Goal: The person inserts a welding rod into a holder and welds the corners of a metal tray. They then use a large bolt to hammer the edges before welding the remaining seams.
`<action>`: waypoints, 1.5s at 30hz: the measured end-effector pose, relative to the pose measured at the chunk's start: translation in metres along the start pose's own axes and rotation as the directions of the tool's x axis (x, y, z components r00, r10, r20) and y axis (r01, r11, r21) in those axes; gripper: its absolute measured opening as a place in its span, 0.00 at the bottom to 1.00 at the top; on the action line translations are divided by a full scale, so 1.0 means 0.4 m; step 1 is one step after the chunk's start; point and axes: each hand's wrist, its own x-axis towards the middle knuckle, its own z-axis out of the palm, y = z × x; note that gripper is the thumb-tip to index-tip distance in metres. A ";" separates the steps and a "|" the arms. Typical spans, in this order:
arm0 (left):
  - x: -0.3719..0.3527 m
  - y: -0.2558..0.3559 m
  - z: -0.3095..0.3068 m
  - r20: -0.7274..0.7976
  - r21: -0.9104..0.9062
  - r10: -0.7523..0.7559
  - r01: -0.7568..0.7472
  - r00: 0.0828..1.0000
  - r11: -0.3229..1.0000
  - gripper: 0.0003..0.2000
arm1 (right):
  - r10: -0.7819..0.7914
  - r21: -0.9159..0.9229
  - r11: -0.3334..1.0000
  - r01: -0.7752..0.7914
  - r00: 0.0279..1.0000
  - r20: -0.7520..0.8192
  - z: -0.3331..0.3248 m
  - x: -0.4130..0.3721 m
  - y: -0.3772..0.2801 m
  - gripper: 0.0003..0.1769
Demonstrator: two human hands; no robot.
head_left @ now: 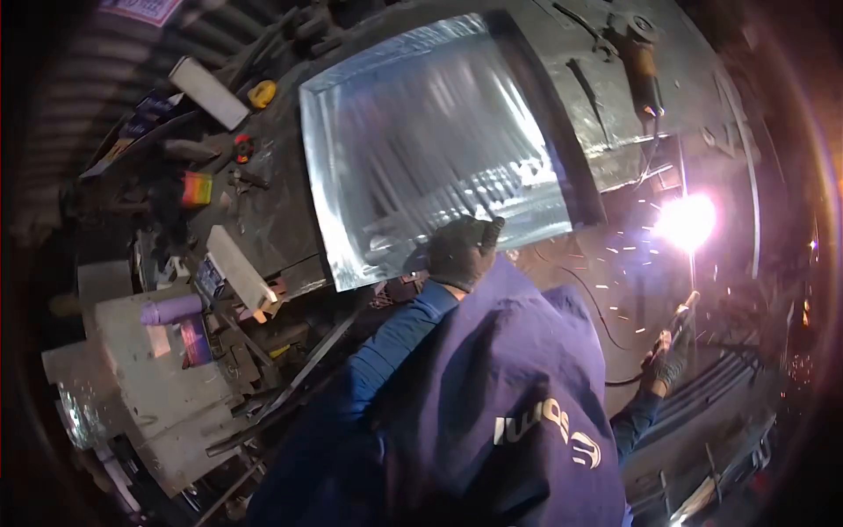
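A shiny sheet-metal panel (421,140) with raised or folded edges lies on the dark workbench. My left hand (458,250), in a dark glove, is closed at the panel's near edge, its fingers curled there and partly hidden. Off to the right, my right hand (663,358), also gloved, is wrapped round a welding electrode holder (684,307). A thin rod runs up from the holder to a glaring white welding arc (688,221). Sparks fly around the arc, and its glare hides the spot being touched.
An angle grinder (641,75) and a wrench (604,48) lie on the bench's far right. At left are a yellow tape measure (262,94), a long white box (209,92) and a purple bottle (171,309). A cable (601,312) hangs below the arc. Metal bars (720,378) lie at lower right.
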 end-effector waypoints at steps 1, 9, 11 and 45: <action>-0.004 -0.013 0.010 -0.010 0.096 0.047 -0.045 0.999 0.994 0.17 | 0.101 0.109 0.989 -0.101 0.995 0.008 0.001 0.008 -0.011 0.29; -0.020 -0.037 0.040 0.071 0.222 0.094 -0.107 0.993 0.969 0.09 | 0.263 0.057 0.965 -0.257 0.955 -0.135 -0.031 0.041 0.145 0.28; -0.021 -0.025 0.032 0.038 0.213 0.069 -0.076 0.997 0.974 0.08 | 0.196 0.036 0.981 -0.192 0.970 -0.143 -0.048 0.057 0.220 0.32; 0.393 0.246 0.191 0.850 0.130 0.382 -0.848 0.361 0.514 0.73 | 0.746 -0.001 0.666 -0.746 0.666 0.021 -0.155 -0.400 0.090 0.30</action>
